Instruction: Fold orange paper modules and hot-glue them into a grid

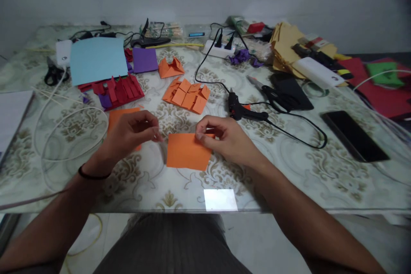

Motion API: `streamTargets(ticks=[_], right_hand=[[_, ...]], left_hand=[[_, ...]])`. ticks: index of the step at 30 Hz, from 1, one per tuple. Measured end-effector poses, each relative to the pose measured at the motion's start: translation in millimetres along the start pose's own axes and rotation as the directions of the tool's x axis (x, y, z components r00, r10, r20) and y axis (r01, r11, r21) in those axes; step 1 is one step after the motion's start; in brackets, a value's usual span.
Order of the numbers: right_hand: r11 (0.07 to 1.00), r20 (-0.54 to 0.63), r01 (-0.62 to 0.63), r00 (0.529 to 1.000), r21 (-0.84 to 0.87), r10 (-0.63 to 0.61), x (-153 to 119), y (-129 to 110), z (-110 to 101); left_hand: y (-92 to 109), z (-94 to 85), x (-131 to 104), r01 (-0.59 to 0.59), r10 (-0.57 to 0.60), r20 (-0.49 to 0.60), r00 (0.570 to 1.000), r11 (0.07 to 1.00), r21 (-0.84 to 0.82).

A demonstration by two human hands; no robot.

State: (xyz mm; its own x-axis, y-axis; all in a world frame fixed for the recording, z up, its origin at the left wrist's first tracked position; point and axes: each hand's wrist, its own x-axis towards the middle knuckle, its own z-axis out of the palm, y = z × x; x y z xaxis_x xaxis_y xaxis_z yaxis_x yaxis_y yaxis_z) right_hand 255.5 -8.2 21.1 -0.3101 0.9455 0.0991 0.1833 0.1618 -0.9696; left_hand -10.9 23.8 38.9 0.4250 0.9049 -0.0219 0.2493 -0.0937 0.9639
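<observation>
A square sheet of orange paper (184, 154) lies on the patterned tabletop before me. My right hand (221, 137) pinches its upper right part, the thumb on top. My left hand (135, 130) hovers beside its upper left corner, apart from it. The left fingers are loosely curved and blurred at the tips, with nothing visible in them. Under the left hand is another orange sheet (120, 115), partly hidden. Beyond my hands sit a folded orange paper piece with several flaps (186, 95) and a smaller folded orange piece (171, 67).
A black glue gun (244, 110) with its cord lies right of centre, near scissors (272, 96) and a phone (355, 135). Red folded paper (118, 92), a light blue sheet (99, 61) and a purple square (145, 60) lie at left. A power strip (219, 49) stands behind.
</observation>
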Motion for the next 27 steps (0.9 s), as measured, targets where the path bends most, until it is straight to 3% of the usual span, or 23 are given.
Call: streamTargets(ticks=[2, 6, 13, 19, 23, 27], right_hand=[[1.0, 0.021, 0.008, 1.0, -0.015, -0.007, -0.6, -1.0, 2.9], [0.998, 0.059, 0.037, 0.998, -0.052, -0.034, -2.0, -1.2, 13.9], [0.998, 0.071, 0.011, 0.997, -0.062, -0.007, -1.6, -0.2, 22.0], [0.995, 0.087, 0.05, 0.995, -0.087, -0.042, -1.0, -2.2, 16.7], [0.997, 0.077, 0.045, 0.996, -0.056, -0.041, -0.3, -1.6, 4.9], [0.999, 0.006, 0.05, 0.999, -0.009, -0.05, 1.2, 0.4, -8.9]], left_hand=[[1.6, 4.9, -1.0, -0.082, 0.084, -0.019, 0.996, 0.993, 0.086], [0.1, 27.0, -7.6, -0.12, 0.087, 0.162, 0.983, 0.97, 0.21], [-6.3, 45.5, -16.1, -0.093, 0.067, 0.091, 0.994, 0.945, 0.315], [-1.1, 39.2, -15.8, -0.165, 0.151, 0.067, 0.986, 0.912, 0.375], [3.1, 24.5, -12.9, -0.14, 0.139, 0.027, 0.99, 0.932, 0.335], [0.8, 8.6, -6.7, -0.028, 0.068, -0.162, 0.984, 0.97, 0.24]])
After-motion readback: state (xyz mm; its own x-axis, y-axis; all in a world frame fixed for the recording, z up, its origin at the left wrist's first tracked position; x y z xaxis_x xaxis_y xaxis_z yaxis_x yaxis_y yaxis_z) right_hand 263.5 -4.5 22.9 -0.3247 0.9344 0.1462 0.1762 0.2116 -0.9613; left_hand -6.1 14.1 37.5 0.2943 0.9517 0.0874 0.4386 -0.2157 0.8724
